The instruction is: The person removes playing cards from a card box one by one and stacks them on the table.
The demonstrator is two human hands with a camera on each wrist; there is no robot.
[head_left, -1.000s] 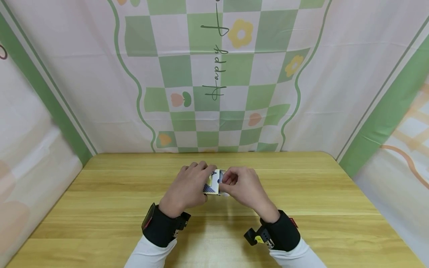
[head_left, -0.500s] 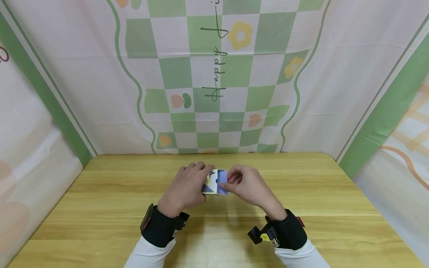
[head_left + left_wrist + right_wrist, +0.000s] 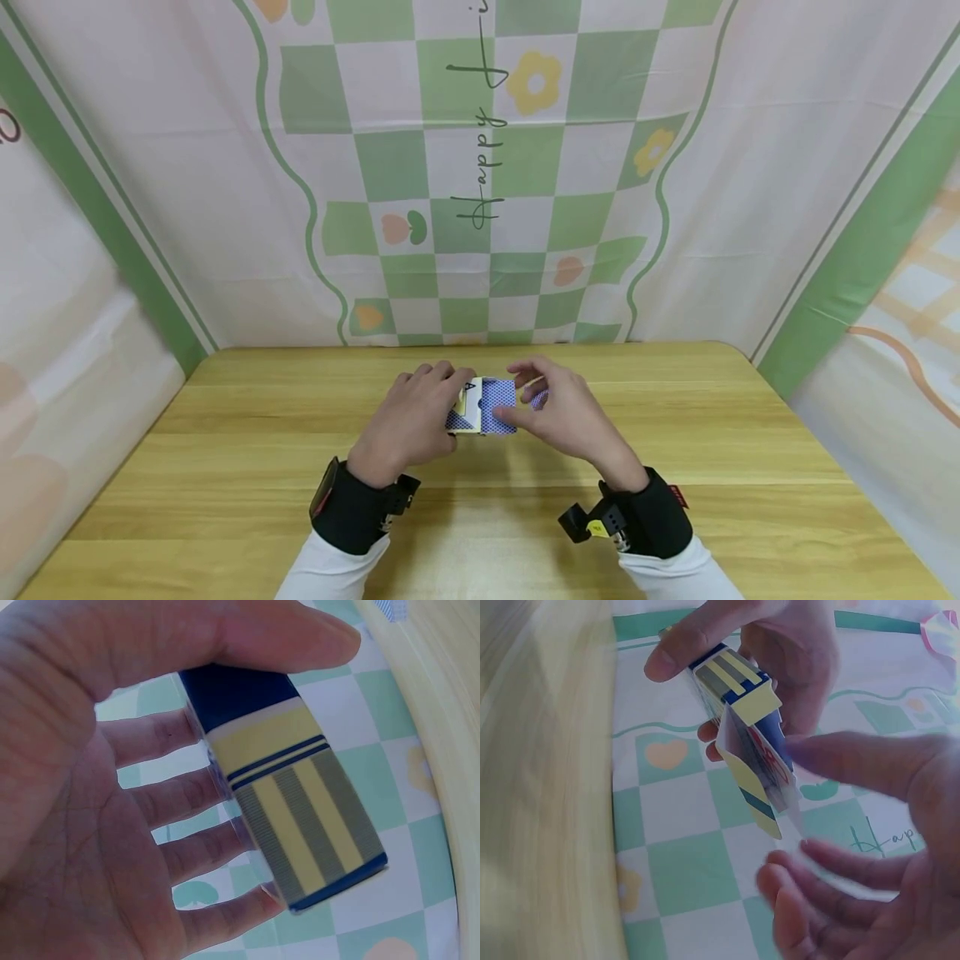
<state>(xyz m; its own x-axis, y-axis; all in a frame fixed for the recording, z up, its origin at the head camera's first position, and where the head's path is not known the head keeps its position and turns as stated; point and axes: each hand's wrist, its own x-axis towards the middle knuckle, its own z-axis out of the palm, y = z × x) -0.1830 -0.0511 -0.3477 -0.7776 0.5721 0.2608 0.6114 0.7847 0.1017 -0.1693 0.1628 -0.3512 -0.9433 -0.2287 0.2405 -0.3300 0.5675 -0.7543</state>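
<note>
My left hand grips a playing card box by its sides, thumb on one narrow face and fingers on the other. In the head view an A shows on the box's upper face. Blue-patterned playing cards stick out of the box's right end. The thumb of my right hand touches the card backs, while its other fingers are spread away from the cards, loosely bent. The box's raised flap hangs out beside the cards in the right wrist view. Red print shows on a card face there.
The wooden table lies under both hands. Behind it hangs a green-and-white checked cloth, with pale curtains at both sides. Each wrist wears a black strap with a small camera.
The cards have slid farther out of the box to the right. The right hand's fingers have opened away from the cards, and the left hand with the box has shifted slightly left.
</note>
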